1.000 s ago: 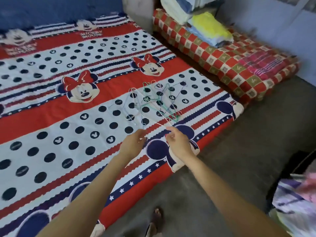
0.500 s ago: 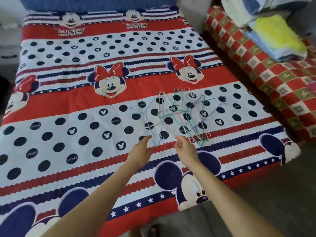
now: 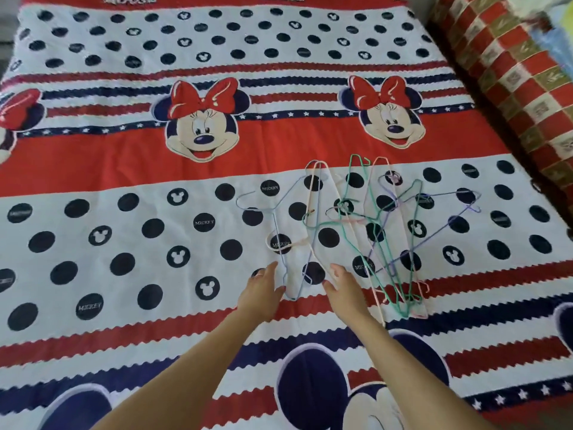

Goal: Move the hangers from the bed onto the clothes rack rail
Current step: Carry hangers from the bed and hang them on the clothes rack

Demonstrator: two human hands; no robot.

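Both hands are now seen farther up the bed than half a second ago, and the view is drawn closer, so the floor and the folded laundry at the right are no longer shown. The left hand (image 3: pixel 262 293) is stretched out with its fingers straight and slightly spread, tips pointing toward 1 o'clock, just beside the lower corner of a pale blue hanger (image 3: pixel 283 243); whether it is touched cannot be told. The right hand (image 3: pixel 345 293) is likewise held apart and relaxed, fingers straight and pointing toward 11 o'clock, with nothing gripped; its tips lie at the near end of a pale pink hanger (image 3: pixel 328 218). That blue corner is framed between the two hands.

The hangers (image 3: pixel 384 240) are spread flat on the bed (image 3: pixel 124 169) as a loose, overlapping pile of thin wire shapes, at 1 o'clock from the hands. Green (image 3: pixel 350 234), purple (image 3: pixel 434 240) and pink ones are crossed over each other, with hooks pointing several ways. The pile is lying mostly on the white band of the sheet with dark dots, and its near ends reach the red zigzag stripe.

A sheet printed with cartoon mouse faces, red bows and navy stripes is covering the bed. At 2 o'clock, along the right edge, a red checked cushion (image 3: pixel 508 76) is lying beside the bed.
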